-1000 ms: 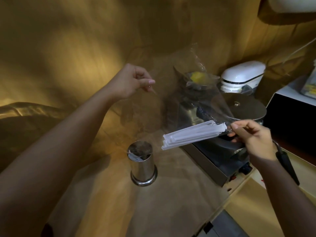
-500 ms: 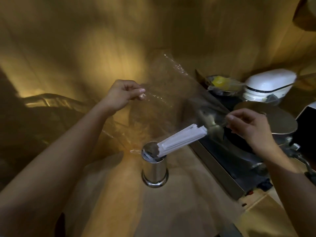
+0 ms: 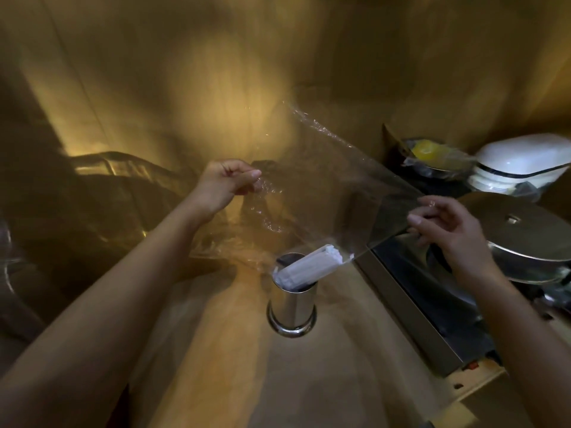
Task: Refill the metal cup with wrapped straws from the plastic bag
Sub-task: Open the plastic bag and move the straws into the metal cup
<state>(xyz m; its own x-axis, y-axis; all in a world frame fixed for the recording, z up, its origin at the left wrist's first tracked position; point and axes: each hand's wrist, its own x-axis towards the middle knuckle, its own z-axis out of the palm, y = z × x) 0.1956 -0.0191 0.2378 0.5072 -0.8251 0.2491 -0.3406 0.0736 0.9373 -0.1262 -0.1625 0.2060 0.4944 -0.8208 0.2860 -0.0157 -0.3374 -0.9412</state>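
Note:
A shiny metal cup (image 3: 292,307) stands upright on the wooden counter. A bundle of white wrapped straws (image 3: 307,267) leans out of its mouth, lower ends inside the cup, upper ends tilted to the right. Above it, a clear plastic bag (image 3: 324,193) is stretched between both hands. My left hand (image 3: 225,183) pinches the bag's left edge. My right hand (image 3: 448,227) pinches its right edge, up and to the right of the cup. The bag's lower edge hangs just over the straws' upper ends.
A steel-sided stove (image 3: 417,307) runs along the counter right of the cup, with a lidded metal pot (image 3: 525,239) on it. Behind are a white appliance (image 3: 519,168) and a bowl with something yellow (image 3: 426,149). A wooden wall stands behind. Dark bags (image 3: 102,205) lie left.
The straws have slid down out of the bag, and their lower ends now sit in the cup. Both hands still hold the bag, now nearly empty and higher above the cup.

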